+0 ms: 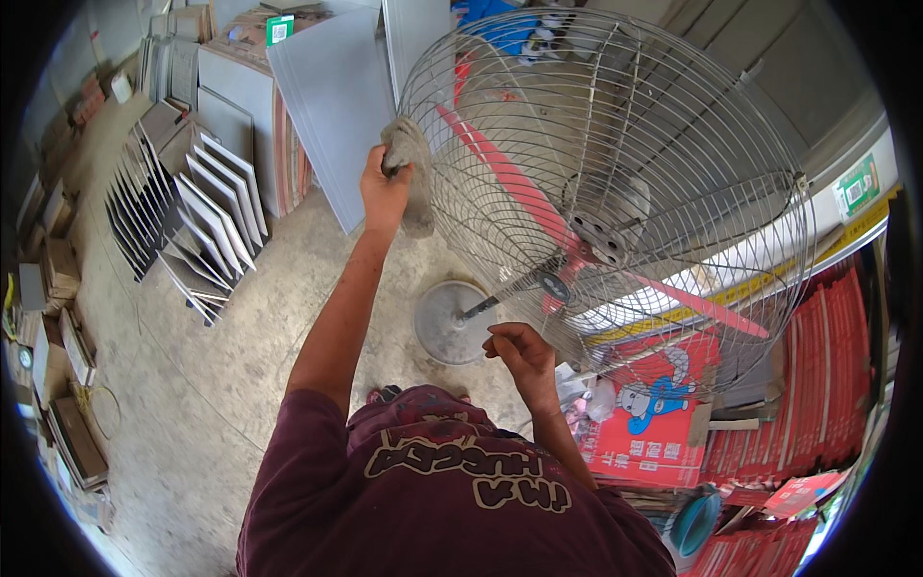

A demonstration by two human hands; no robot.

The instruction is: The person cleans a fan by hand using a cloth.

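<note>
A large standing fan with a round wire cage (711,173) rises in front of me, its red blades (519,183) showing through the wires. Its grey pole ends in a round metal base (442,332) on the floor. My left hand (386,192) is closed on a grey rag (417,178), which lies against the cage's left edge and hangs down below my fingers. By the cage's lower edge, just right of the base, my right hand (524,361) is curled with its fingers bent in. Whether it grips a wire or anything else is hidden.
Tile panels stand in a slotted rack (202,216) at the left. Large grey panels (332,96) lean behind the fan. Red cartons (788,394) are stacked at the right, near a teal bowl-like container (694,524). Boxes (62,269) line the far left.
</note>
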